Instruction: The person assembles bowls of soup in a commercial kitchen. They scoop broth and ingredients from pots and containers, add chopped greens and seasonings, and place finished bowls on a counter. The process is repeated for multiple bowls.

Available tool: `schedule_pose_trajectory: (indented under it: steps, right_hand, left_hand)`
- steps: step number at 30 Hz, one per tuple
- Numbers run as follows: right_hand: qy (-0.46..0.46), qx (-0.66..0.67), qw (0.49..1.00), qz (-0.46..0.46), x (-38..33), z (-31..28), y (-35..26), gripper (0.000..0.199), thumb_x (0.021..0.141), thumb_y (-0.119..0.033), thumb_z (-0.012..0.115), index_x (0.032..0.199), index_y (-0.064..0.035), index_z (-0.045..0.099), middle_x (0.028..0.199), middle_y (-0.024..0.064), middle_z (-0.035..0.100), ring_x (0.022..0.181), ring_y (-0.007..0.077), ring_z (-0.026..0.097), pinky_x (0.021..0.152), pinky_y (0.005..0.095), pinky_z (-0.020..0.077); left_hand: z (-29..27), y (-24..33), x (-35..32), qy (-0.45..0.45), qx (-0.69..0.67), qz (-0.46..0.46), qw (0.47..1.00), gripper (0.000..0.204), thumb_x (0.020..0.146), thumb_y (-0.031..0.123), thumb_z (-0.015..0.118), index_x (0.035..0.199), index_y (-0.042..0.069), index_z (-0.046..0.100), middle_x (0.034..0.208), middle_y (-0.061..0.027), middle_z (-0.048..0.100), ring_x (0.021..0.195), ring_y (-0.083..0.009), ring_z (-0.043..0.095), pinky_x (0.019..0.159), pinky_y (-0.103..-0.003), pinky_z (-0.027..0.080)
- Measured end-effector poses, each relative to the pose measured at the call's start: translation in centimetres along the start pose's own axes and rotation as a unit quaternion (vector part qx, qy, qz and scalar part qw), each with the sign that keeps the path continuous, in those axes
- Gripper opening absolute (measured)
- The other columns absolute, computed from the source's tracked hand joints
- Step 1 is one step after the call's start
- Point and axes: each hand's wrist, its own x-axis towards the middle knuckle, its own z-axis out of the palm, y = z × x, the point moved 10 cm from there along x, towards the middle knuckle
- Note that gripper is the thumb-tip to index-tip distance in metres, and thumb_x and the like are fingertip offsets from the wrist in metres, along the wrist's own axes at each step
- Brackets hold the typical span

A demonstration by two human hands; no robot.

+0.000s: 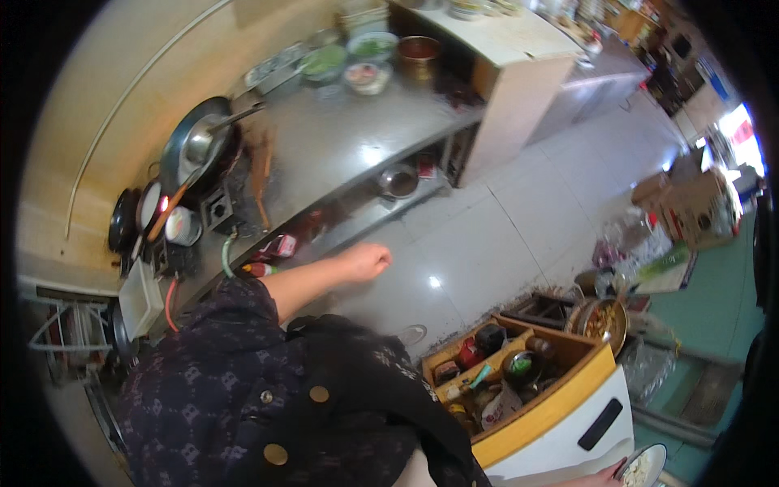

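Note:
My left hand [367, 262] is held out over the tiled floor, its fingers curled into a loose fist with nothing showing in it. At the lower right edge my right hand [602, 477] grips the rim of a white bowl [661, 460] with a dark edge. Pale, whitish pieces of food [643, 468] lie in the bowl. Most of that hand is cut off by the picture's edge. Just beside it is an open drawer [531, 414] with a wooden frame and a white front, holding jars, packets and bottles.
A steel counter [324, 154] runs along the wall, bearing a wok [195, 142] with a ladle, a gas burner [217, 209], bowls of greens [324, 62] and a copper-coloured pot [419, 57]. A pan of food [604, 322] stands behind the drawer. Cardboard boxes [694, 207] are piled at right.

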Motion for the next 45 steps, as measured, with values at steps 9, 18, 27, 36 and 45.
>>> schedule_pose_trajectory:
  steps: [9, 18, 27, 36, 45]
  right_hand:
    - [-0.332, -0.072, 0.922, 0.188, -28.0, 21.9, 23.2, 0.077, 0.084, -0.006, 0.068, 0.151, 0.0106, 0.034, 0.154, 0.0281, 0.040, 0.140, 0.0401, 0.044, 0.120, 0.0487, 0.0342]
    - [-0.381, -0.120, 0.794, 0.457, -69.3, 24.0, 58.3, 0.082, 0.077, 0.002, 0.050, 0.156, 0.0002, 0.026, 0.154, 0.0263, 0.039, 0.142, 0.0466, 0.038, 0.122, 0.0636, 0.0273]
    - [-0.463, -0.225, 0.589, 0.623, -91.4, 21.8, 79.0, 0.071, 0.083, 0.007, 0.043, 0.152, -0.0015, 0.033, 0.149, 0.0210, 0.048, 0.132, 0.0410, 0.053, 0.107, 0.0587, 0.0502]
    - [-0.480, -0.347, 0.479, 0.648, -95.2, 20.9, 90.9, 0.058, 0.087, 0.001, 0.050, 0.144, 0.0010, 0.043, 0.138, 0.0183, 0.057, 0.119, 0.0368, 0.063, 0.091, 0.0506, 0.0602]
    - [-0.427, -0.213, 0.332, 0.813, -100.5, 21.8, 92.1, 0.066, 0.094, -0.024, 0.066, 0.152, -0.0092, 0.038, 0.154, 0.0150, 0.045, 0.142, 0.0347, 0.044, 0.115, 0.0583, 0.0396]
  left_hand:
    - [-9.8, -22.8, -16.0, 0.327, -0.263, -0.209, 0.884, 0.034, 0.094, 0.019, 0.066, 0.123, 0.002, 0.057, 0.104, -0.0121, 0.069, 0.091, -0.0203, 0.066, 0.080, -0.035, 0.054]
    - [-27.2, -33.1, -11.4, 0.373, -0.710, -0.119, 0.585, 0.062, 0.094, 0.044, 0.067, 0.139, 0.005, 0.050, 0.136, -0.0138, 0.053, 0.121, -0.0241, 0.051, 0.097, -0.041, 0.043]
    - [-37.3, -37.0, -4.2, 0.415, -0.831, -0.019, 0.371, 0.063, 0.094, 0.050, 0.068, 0.136, 0.008, 0.049, 0.144, -0.0145, 0.050, 0.128, -0.0298, 0.049, 0.108, -0.052, 0.035]
    - [-38.6, -34.4, -19.3, 0.554, -0.725, -0.064, 0.405, 0.020, 0.104, 0.026, 0.058, 0.098, 0.007, 0.052, 0.076, -0.0044, 0.055, 0.063, -0.0180, 0.052, 0.059, -0.034, 0.047]
    - [-39.1, -31.7, -37.9, 0.565, -0.494, -0.354, 0.558, 0.032, 0.107, 0.032, 0.051, 0.112, 0.001, 0.059, 0.079, -0.0035, 0.060, 0.047, -0.0108, 0.047, 0.042, -0.025, 0.038]
